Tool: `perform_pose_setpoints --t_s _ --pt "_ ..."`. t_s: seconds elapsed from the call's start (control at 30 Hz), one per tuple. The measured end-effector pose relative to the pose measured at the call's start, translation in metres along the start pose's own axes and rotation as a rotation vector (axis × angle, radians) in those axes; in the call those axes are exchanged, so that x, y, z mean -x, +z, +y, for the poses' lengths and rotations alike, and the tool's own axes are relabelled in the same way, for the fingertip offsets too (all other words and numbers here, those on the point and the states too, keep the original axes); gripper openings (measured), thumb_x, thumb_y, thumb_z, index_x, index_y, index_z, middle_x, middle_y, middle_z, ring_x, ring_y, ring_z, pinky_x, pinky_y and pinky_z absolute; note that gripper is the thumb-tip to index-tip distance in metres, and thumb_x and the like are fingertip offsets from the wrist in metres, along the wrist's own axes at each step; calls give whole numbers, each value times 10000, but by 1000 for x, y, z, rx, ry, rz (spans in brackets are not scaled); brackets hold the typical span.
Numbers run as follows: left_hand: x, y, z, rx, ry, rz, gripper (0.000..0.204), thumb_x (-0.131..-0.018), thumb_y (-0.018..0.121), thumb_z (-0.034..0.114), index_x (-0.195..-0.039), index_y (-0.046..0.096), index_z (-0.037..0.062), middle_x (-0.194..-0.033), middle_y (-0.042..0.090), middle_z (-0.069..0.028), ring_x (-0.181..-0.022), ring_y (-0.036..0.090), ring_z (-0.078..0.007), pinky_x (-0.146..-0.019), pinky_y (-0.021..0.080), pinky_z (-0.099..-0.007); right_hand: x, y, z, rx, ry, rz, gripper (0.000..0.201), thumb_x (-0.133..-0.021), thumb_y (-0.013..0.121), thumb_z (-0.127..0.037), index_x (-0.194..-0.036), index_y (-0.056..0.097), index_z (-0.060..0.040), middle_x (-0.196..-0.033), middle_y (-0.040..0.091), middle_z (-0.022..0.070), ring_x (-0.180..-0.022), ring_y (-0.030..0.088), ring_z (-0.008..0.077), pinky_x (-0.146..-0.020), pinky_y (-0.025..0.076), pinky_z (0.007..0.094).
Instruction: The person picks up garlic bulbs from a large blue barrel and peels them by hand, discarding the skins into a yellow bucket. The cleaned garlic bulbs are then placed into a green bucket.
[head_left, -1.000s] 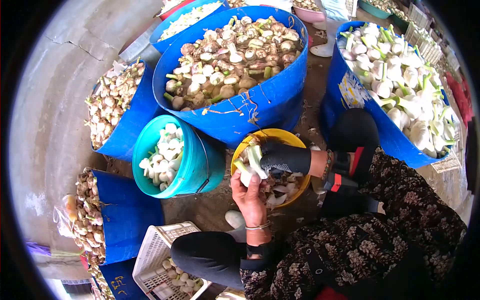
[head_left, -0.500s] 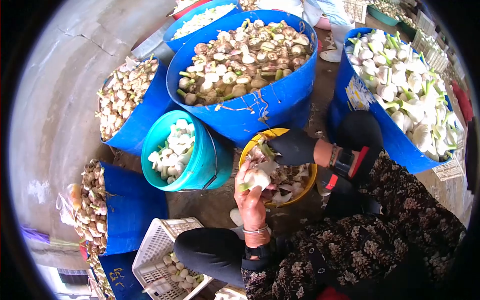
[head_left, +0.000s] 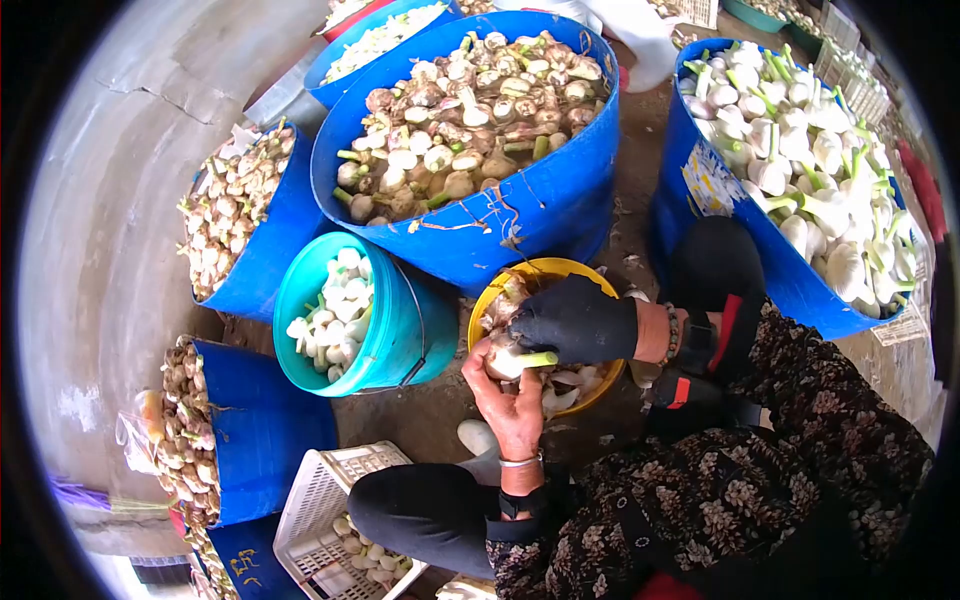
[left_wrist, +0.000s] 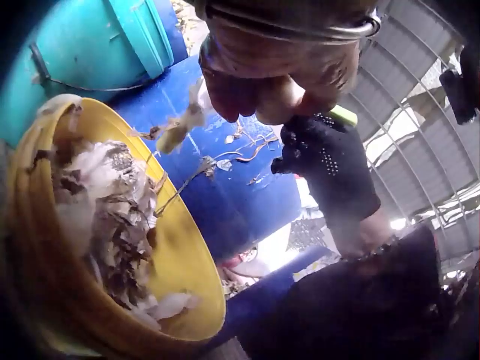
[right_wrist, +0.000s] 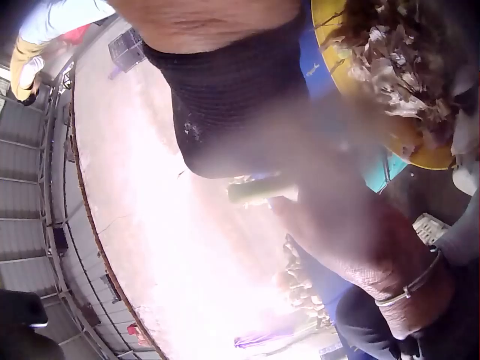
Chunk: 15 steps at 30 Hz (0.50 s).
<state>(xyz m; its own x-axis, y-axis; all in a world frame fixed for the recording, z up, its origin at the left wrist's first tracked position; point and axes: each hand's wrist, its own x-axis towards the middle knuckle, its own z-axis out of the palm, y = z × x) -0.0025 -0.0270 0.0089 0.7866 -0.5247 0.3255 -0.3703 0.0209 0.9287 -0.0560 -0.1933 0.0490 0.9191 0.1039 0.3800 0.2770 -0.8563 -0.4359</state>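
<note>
Over a yellow bucket (head_left: pixel 546 266) my bare left hand (head_left: pixel 512 412) holds a white garlic bulb (head_left: pixel 502 363) between thumb and fingers. The bulb's cut green stem (head_left: pixel 540 359) points right. My right hand (head_left: pixel 575 320), in a black glove with white grip dots, has its fingers on the bulb's upper side, and they hide part of it. In the left wrist view the gloved fingers (left_wrist: pixel 319 146) are curled close by the stem. Papery garlic skins (left_wrist: pixel 112 217) fill much of the bucket. The right wrist view is blurred around the hands.
A teal bucket (head_left: pixel 425 320) of peeled garlic stands to the left. Behind is a large blue tub (head_left: pixel 450 250) of garlic in water. Another blue tub (head_left: pixel 740 245) holds cleaned bulbs at right. A white crate (head_left: pixel 312 510) sits beside the left knee.
The bulb has turned in the left hand, so its stem now points right instead of left. The gloved right hand has come back onto the bulb from slightly farther away.
</note>
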Motion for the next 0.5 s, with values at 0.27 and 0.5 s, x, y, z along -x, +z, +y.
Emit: perform_pose_setpoints --t_s 0.27,0.5 --pt "-4 -15 7 844 -469 -143 619 -738 592 233 -1278 426 -20 -973 566 -112 -702 602 -222 -585 530 -371 -6 4 8 -168 135 84 96 -792 607 -166 -833 583 -83 -704 580 119 -632 560 313 -573 430 406" --pt "-5 -23 -8 939 -516 -153 596 -803 598 274 -1274 360 -3 -924 606 -121 -671 609 -235 -540 499 -347 3 14 6 -816 32 -166 87 -846 567 -105 -849 603 -27 -732 615 90 -671 573 178 -660 460 335"
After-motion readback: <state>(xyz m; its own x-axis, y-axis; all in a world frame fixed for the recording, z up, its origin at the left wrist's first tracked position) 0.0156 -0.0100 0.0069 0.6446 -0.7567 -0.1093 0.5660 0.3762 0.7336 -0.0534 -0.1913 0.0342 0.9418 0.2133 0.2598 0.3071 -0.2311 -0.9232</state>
